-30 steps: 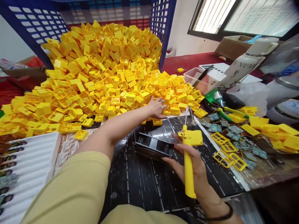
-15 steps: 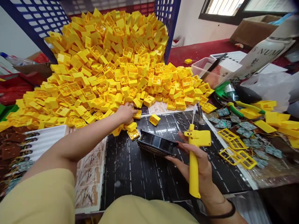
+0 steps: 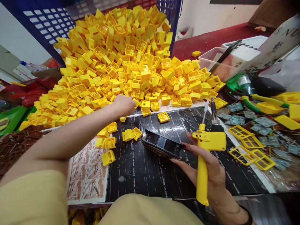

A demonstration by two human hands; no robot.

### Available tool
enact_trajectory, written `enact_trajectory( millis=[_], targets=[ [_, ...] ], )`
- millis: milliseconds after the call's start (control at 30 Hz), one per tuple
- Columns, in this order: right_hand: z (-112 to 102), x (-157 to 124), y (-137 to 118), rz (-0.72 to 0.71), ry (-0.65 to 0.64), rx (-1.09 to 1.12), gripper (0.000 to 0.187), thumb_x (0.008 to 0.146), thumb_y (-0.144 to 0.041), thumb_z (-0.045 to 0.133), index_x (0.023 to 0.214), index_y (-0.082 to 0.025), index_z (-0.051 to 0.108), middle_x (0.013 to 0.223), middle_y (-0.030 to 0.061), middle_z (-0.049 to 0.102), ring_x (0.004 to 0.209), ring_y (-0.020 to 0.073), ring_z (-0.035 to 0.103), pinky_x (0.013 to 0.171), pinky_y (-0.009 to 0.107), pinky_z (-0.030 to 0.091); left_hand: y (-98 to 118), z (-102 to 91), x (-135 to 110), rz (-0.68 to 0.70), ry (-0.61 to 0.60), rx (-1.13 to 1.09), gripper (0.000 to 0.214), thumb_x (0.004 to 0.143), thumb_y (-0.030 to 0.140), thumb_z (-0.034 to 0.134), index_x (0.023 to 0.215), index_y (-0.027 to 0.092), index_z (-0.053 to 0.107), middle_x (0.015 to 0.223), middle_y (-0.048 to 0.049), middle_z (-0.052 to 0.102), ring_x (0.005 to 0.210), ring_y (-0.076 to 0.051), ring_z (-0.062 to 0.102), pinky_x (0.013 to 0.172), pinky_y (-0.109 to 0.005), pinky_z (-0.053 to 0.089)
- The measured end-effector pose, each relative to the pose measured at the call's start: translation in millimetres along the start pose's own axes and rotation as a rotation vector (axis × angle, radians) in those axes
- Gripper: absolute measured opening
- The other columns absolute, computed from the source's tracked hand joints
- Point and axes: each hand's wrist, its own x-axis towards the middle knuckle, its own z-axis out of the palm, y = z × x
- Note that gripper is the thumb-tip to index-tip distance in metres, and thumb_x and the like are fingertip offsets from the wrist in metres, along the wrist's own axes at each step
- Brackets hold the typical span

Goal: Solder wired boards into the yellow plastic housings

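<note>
A big heap of small yellow plastic housings [image 3: 122, 59] spills from a blue crate [image 3: 44, 22] onto the table. My left hand [image 3: 124, 104] reaches to the heap's front edge; it is smeared by motion, so its fingers are unclear. Several loose housings [image 3: 127, 135] lie on the black mat [image 3: 145, 175] just below it. My right hand [image 3: 207, 167] is closed round the handle of a yellow soldering gun [image 3: 203, 147], tip pointing away from me. Its outstretched fingertips touch a black compartment tray [image 3: 162, 145] lying on the mat.
Yellow frames [image 3: 248, 147] and small green circuit boards [image 3: 257, 125] lie at the right, with green-handled pliers [image 3: 248, 101] and a clear plastic tub [image 3: 211, 61] behind. Printed sheets [image 3: 86, 175] sit left of the mat. My yellow sleeve fills the lower left.
My left hand has swept leftward along the heap's front edge, dragging several housings down onto the mat. The right hand keeps the soldering gun; the view has tilted down.
</note>
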Motion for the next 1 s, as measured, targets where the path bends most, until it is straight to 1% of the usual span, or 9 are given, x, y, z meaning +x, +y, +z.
enact_trajectory(
  millis=[100, 200, 267, 333, 433, 567, 700, 800, 1000],
  targets=[
    [-4.2, -1.5, -5.0, -0.027, 0.005, -0.093, 0.062, 0.086, -0.023, 0.083, 0.141, -0.023, 0.055, 0.124, 0.0092, 0.072, 0.117, 0.0232, 0.072, 0.103, 0.030, 0.062, 66.3, -2.7, 57.7, 0.210, 0.136, -0.013, 0.042, 0.105, 0.043, 0.045, 0.131, 0.020, 0.070, 0.144, -0.0106, 0.064, 0.136, -0.028, 0.057, 0.118, -0.044, 0.040],
    [-8.6, -5.2, -6.9, 0.001, -0.008, -0.142, 0.066, 0.088, -0.024, 0.081, 0.147, -0.025, 0.051, 0.120, 0.0072, 0.073, 0.108, 0.0213, 0.075, 0.096, 0.028, 0.065, 113.5, 12.5, 104.4, 0.235, 0.176, -0.041, 0.053, 0.102, 0.044, 0.048, 0.142, 0.013, 0.061, 0.152, -0.0199, 0.057, 0.148, -0.035, 0.044, 0.124, -0.057, 0.030],
    [-11.5, -7.5, -6.5, 0.022, -0.015, -0.134, 0.073, 0.089, -0.025, 0.080, 0.153, -0.025, 0.044, 0.122, 0.0073, 0.073, 0.105, 0.0207, 0.076, 0.092, 0.027, 0.066, 123.9, 26.5, 120.5, 0.179, 0.171, -0.058, 0.057, 0.101, 0.044, 0.048, 0.145, 0.009, 0.057, 0.152, -0.0237, 0.056, 0.149, -0.040, 0.041, 0.124, -0.067, 0.024],
    [-14.0, -8.7, -5.2, 0.025, -0.024, -0.127, 0.076, 0.089, -0.025, 0.081, 0.154, -0.025, 0.042, 0.123, 0.0080, 0.073, 0.107, 0.0212, 0.075, 0.091, 0.027, 0.066, 117.1, 39.3, 123.5, 0.130, 0.161, -0.062, 0.055, 0.100, 0.037, 0.046, 0.147, 0.011, 0.055, 0.150, -0.0226, 0.059, 0.148, -0.042, 0.042, 0.123, -0.072, 0.020],
    [-16.2, -8.4, -3.0, 0.011, -0.024, -0.110, 0.080, 0.087, -0.025, 0.083, 0.154, -0.027, 0.041, 0.122, 0.0076, 0.073, 0.105, 0.0211, 0.076, 0.091, 0.028, 0.067, 84.1, 52.8, 109.0, 0.050, 0.115, -0.043, 0.052, 0.097, 0.030, 0.046, 0.146, 0.015, 0.054, 0.143, -0.0202, 0.065, 0.139, -0.041, 0.052, 0.119, -0.075, 0.023],
    [-16.4, -7.5, -1.1, 0.001, -0.039, -0.111, 0.078, 0.087, -0.025, 0.082, 0.154, -0.027, 0.043, 0.121, 0.0075, 0.074, 0.104, 0.0213, 0.076, 0.091, 0.028, 0.067, 32.6, 64.6, 67.8, -0.034, 0.044, 0.032, 0.050, 0.096, 0.038, 0.047, 0.138, 0.013, 0.059, 0.121, -0.0213, 0.074, 0.120, -0.040, 0.066, 0.115, -0.073, 0.029],
    [-15.1, -8.7, -2.2, -0.003, -0.024, -0.078, 0.080, 0.087, -0.024, 0.082, 0.155, -0.025, 0.041, 0.127, 0.0102, 0.072, 0.113, 0.0229, 0.073, 0.099, 0.031, 0.064, 4.3, 68.3, 28.9, -0.058, -0.005, 0.142, 0.051, 0.098, 0.040, 0.045, 0.139, 0.014, 0.061, 0.131, -0.0231, 0.070, 0.130, -0.042, 0.058, 0.113, -0.068, 0.033],
    [-15.8, -8.8, -4.1, -0.003, -0.028, -0.068, 0.082, 0.086, -0.023, 0.084, 0.155, -0.024, 0.040, 0.131, 0.0117, 0.070, 0.115, 0.0227, 0.073, 0.100, 0.031, 0.064, -1.5, 54.5, 18.6, -0.060, -0.110, 0.213, 0.051, 0.100, 0.042, 0.044, 0.141, 0.017, 0.061, 0.141, -0.0227, 0.064, 0.138, -0.042, 0.052, 0.107, -0.063, 0.042],
    [-22.5, -11.0, -3.3, -0.011, 0.002, -0.068, 0.083, 0.083, -0.019, 0.085, 0.153, -0.019, 0.042, 0.127, 0.0131, 0.072, 0.118, 0.0227, 0.071, 0.103, 0.032, 0.063, -8.4, -0.3, 26.4, -0.141, -0.351, 0.333, 0.065, 0.101, 0.058, 0.046, 0.155, 0.022, 0.052, 0.156, -0.0189, 0.054, 0.136, -0.041, 0.055, 0.102, -0.054, 0.051]
  ],
)
